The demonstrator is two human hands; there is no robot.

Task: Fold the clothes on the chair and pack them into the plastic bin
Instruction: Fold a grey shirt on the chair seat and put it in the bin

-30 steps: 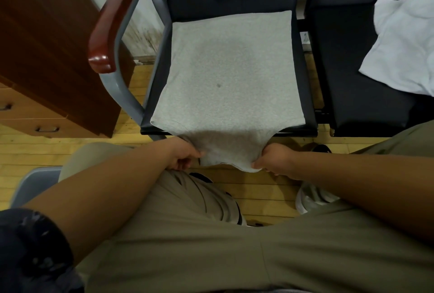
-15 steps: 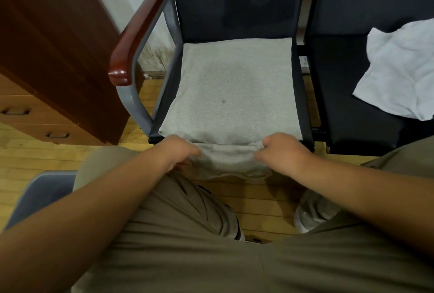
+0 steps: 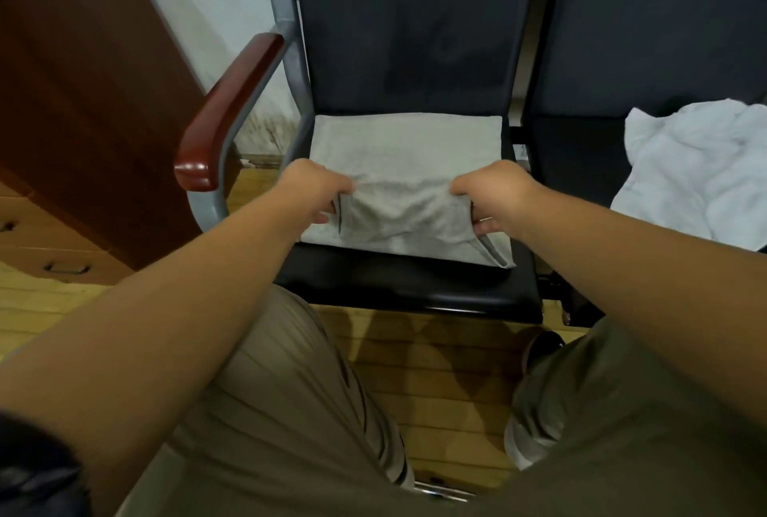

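Evidently soft and floppy, the grey shirt handles best where the left hand and right hand pinch its corners.

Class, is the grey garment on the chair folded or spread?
Partly folded. The left hand and right hand grip the near end of the grey garment, doubled back over its flat layer.

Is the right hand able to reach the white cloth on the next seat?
Probably, once freed: the right hand grips the grey garment, yet only bare seat lies between it and the white cloth.
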